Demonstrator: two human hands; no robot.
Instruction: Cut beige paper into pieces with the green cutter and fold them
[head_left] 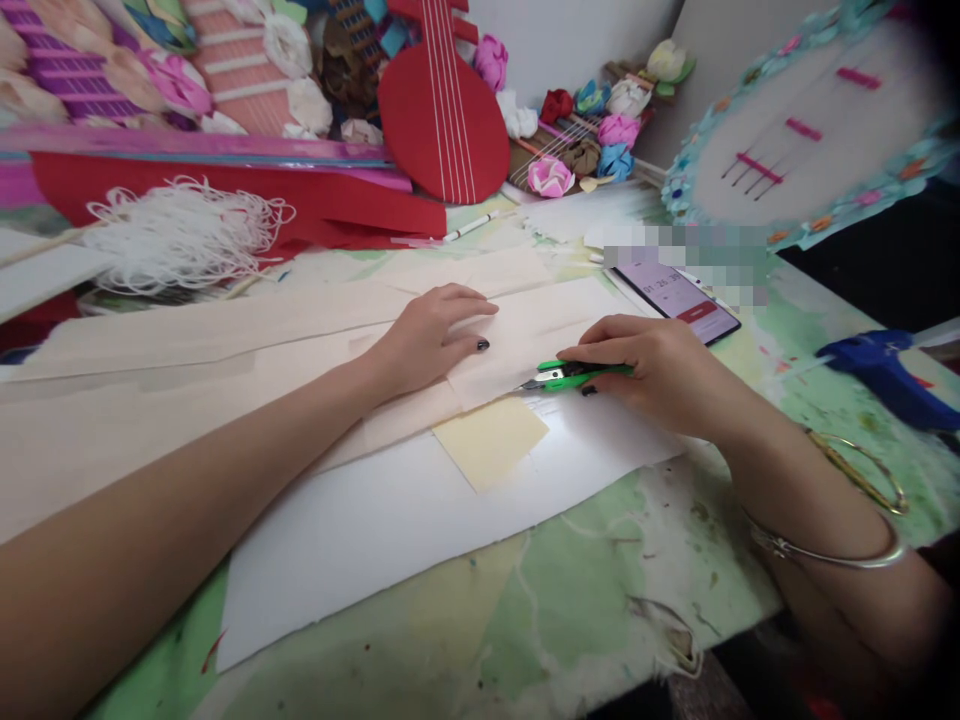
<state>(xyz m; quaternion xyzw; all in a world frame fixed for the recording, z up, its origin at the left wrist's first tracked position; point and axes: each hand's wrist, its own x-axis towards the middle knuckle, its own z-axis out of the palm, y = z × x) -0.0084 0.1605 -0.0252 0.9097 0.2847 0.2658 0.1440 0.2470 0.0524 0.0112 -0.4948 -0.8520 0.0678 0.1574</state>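
Observation:
My left hand (pixel 431 335) lies flat on long cream sheets (pixel 300 380), its fingers spread and pointing right. Between the fingers of my right hand (pixel 652 365) is a pair of green thread snips (pixel 562 375). The tips of the snips touch the lower edge of the cream sheet, a little right of my left hand. Beneath the sheets is a white board (pixel 360 540), sticking out toward me. A small pale yellow piece (pixel 491 440) rests on the board, partly under the cream edge.
Behind the sheets are a tangle of white string (pixel 184 235), a red paper lute shape (pixel 446 130) and paper flowers (pixel 551 175). A phone (pixel 679 295) lies beyond my right hand. Farther right are a blue glue gun (pixel 889 375) and scissors with gold handles (pixel 862 470).

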